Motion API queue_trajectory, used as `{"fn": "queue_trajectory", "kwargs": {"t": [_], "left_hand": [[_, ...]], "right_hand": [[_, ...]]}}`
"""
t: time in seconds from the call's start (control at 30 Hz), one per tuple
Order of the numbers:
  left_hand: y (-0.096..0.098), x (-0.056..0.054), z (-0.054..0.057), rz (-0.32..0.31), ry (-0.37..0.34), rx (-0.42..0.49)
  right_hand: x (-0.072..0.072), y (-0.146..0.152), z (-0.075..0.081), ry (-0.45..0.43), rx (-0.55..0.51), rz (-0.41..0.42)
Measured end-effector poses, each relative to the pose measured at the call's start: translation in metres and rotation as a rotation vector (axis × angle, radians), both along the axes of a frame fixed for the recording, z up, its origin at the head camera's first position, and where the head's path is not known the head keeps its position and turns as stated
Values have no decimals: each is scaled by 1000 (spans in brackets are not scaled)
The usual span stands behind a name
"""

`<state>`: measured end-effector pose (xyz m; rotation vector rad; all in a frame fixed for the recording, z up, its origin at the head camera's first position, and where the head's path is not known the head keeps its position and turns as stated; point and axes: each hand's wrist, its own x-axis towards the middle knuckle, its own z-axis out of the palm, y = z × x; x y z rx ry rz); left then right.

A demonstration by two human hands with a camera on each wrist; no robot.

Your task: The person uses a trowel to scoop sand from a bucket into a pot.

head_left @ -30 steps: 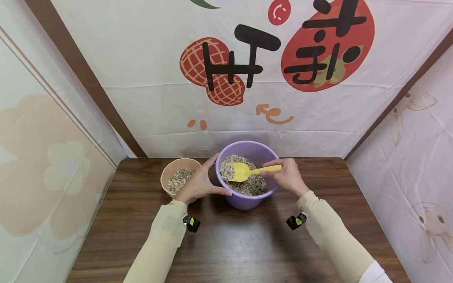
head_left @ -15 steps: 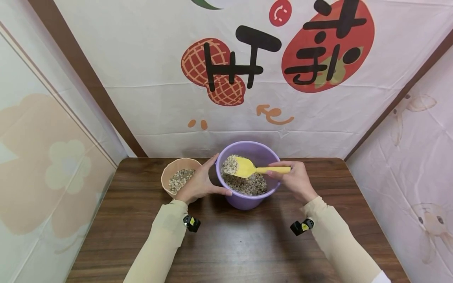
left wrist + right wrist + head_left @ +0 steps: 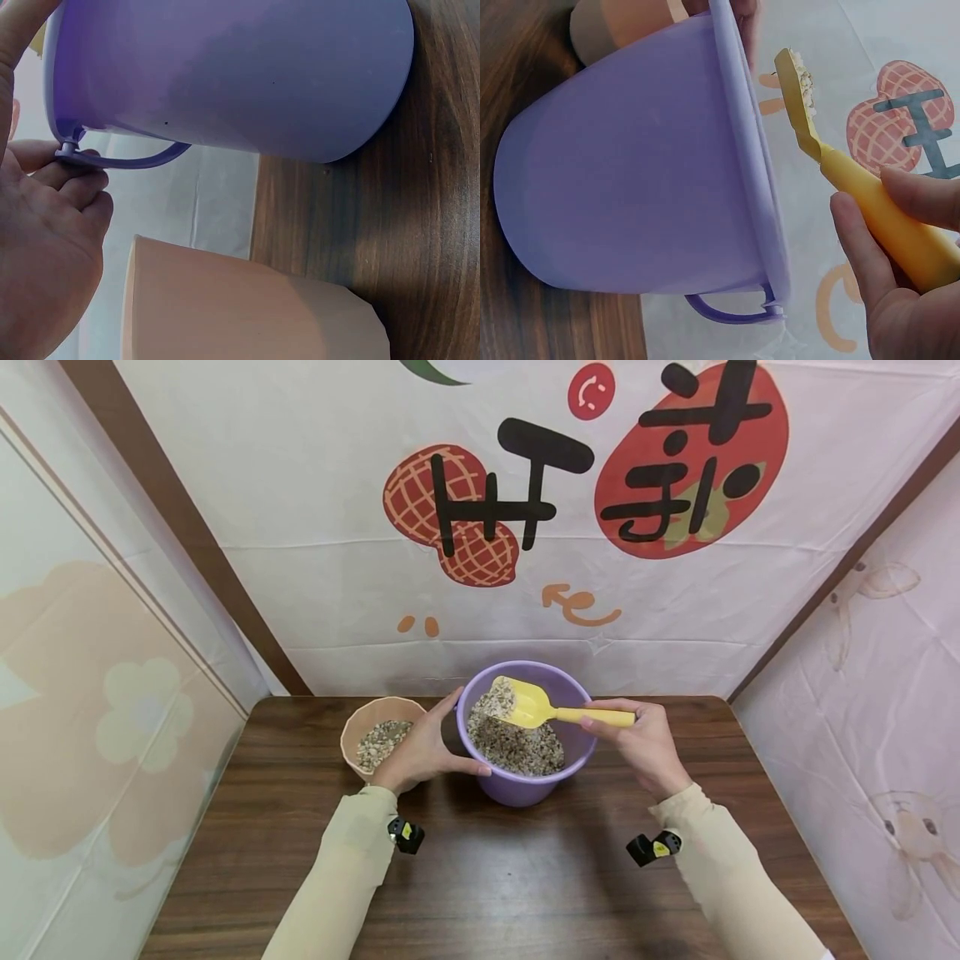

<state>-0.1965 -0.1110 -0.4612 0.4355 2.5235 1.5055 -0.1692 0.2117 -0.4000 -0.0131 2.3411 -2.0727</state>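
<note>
Nearest us, 2 cream sleeves (image 3: pixel 330 877) reach in over the brown wood-grain bench (image 3: pixel 517 893), a black wrist camera (image 3: pixel 406 835) on each. And here's the right hand (image 3: pixel 645 743), fingers (image 3: pixel 862 247) and thumb gripping the handle of 1 yellow scoop (image 3: pixel 531 705), its blade pointing left with pale grains at the tip. From the head view it looks down among the gravel (image 3: pixel 517 747), but over to the right wrist view and there's the blade, up above the rim and clear of it!

The left hand (image 3: pixel 427 747) grips the rim of 1 purple bucket (image 3: pixel 517 791), thumb on the near side; the left wrist view gives us fingers curled beside the lug of the bucket handle (image 3: pixel 135 160), scarcely seen from the head. The bucket stands upright towards the back of the bench, and only the head view looks in on its gravel. Just left of it, partly covered by that left hand, 1 peach bowl (image 3: pixel 362 724) with a wavy rim, gravel in there too.

Beyond the bench, a white cloth (image 3: pixel 322 602) hangs as the back wall: 1 peanut print (image 3: pixel 483 564) crossed by black strokes, a red oval to its right. Printed side walls as well, peach flower (image 3: pixel 67 727) on the left, 2 rabbits (image 3: pixel 911 827) on the right.
</note>
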Motion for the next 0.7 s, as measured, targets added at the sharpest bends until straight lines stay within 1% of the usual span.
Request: {"fn": "queue_trajectory", "kwargs": {"t": [0.17, 0.37, 0.6, 0.7], "left_hand": [[0, 0, 0, -5, 2, 8], [0, -1, 0, -12, -2, 25], [0, -1, -1, -13, 0, 24], [0, -1, -1, -17, 1, 39]], "right_hand": [[3, 5, 3, 10, -29, 6], [7, 11, 3, -4, -41, -11], [11, 17, -1, -7, 23, -39], [12, 18, -3, -20, 15, -38]]}}
